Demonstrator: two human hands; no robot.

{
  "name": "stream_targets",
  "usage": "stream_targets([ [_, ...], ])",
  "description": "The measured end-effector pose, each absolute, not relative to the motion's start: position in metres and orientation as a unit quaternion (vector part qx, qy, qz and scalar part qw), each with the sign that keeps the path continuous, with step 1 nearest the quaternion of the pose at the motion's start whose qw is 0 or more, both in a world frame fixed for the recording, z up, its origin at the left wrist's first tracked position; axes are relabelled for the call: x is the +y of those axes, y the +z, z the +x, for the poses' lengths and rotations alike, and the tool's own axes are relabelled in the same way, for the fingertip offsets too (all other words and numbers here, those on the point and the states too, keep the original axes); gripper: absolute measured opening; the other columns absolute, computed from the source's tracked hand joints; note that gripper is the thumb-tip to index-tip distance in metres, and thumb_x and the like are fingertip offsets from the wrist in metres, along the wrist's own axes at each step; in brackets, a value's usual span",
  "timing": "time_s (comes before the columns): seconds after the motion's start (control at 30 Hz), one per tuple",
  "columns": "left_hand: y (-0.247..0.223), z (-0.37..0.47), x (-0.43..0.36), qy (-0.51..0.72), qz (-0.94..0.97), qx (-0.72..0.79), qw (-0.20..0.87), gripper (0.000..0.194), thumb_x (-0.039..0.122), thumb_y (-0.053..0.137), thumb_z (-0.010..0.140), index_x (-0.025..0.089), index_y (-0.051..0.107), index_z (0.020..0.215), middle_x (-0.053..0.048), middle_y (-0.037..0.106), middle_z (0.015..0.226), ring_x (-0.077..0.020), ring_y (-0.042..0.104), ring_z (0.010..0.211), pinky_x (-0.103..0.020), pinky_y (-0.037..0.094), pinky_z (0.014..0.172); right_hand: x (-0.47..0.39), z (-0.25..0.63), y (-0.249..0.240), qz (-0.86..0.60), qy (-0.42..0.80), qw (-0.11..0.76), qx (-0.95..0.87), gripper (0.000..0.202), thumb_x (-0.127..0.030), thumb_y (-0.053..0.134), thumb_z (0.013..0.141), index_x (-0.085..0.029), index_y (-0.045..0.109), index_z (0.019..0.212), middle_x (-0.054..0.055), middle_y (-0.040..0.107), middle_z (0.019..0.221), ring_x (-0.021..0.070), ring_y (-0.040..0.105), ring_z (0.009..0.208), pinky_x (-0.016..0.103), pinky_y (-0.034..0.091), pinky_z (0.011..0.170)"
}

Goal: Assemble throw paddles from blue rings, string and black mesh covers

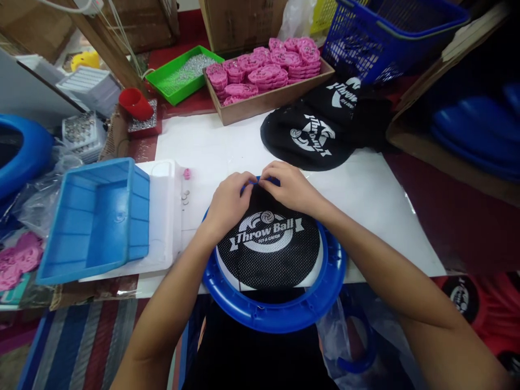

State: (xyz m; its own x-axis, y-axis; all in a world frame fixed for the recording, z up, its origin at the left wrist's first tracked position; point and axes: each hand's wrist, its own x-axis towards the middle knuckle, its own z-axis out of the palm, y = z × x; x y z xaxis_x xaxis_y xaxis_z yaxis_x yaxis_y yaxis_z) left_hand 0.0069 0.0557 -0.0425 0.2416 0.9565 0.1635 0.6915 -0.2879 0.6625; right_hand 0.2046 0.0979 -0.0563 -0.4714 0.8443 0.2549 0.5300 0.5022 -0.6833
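A blue plastic ring (274, 318) overhangs the front edge of the table. Inside it lies a round black mesh fabric piece (268, 269) printed "Throw Ball" in white, with a gap showing between it and the ring's lower part. At the ring's far side, my left hand (231, 199) is closed, thumb and fingers pinching the mesh fabric's upper edge. Close beside it, my right hand (289, 187) pinches the same edge, its fingertips nearly touching those of the left. The fingers partly hide the ring's far rim and the fabric edge there.
Black printed fabric pieces (309, 138) lie beyond my right hand. A wooden tray (276, 89) of pink pieces and a green tray (174, 81) stand behind. At left sit a blue bin (105, 211) and a white lid (166, 216). A blue basket (365, 51) stands back right.
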Motion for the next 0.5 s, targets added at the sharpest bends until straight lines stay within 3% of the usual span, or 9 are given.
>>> stream_targets([
  [0.3,-0.0369,0.008,0.0524,0.224,0.777,0.555,0.195,0.028,0.011,0.049,0.104,0.022,0.075,0.108,-0.008,0.071,0.109,-0.023,0.068,0.102,-0.039,0.057,0.093,0.0969,0.2061,-0.0562,-0.42,0.273,0.293,-0.815,0.012,-0.022,0.066,0.095,-0.023,0.069,0.084,0.007,0.073,0.099,0.0255,0.066,0.097,0.043,0.05,0.092],
  [0.5,-0.0351,0.0103,0.046,0.17,0.802,0.559,0.126,0.028,0.012,0.05,0.104,0.019,0.075,0.111,-0.011,0.07,0.111,-0.0243,0.066,0.095,-0.037,0.056,0.078,0.0959,0.2068,-0.0563,-0.418,0.271,0.296,-0.815,0.011,-0.022,0.067,0.093,-0.022,0.069,0.083,0.008,0.073,0.099,0.025,0.067,0.096,0.043,0.051,0.092],
])
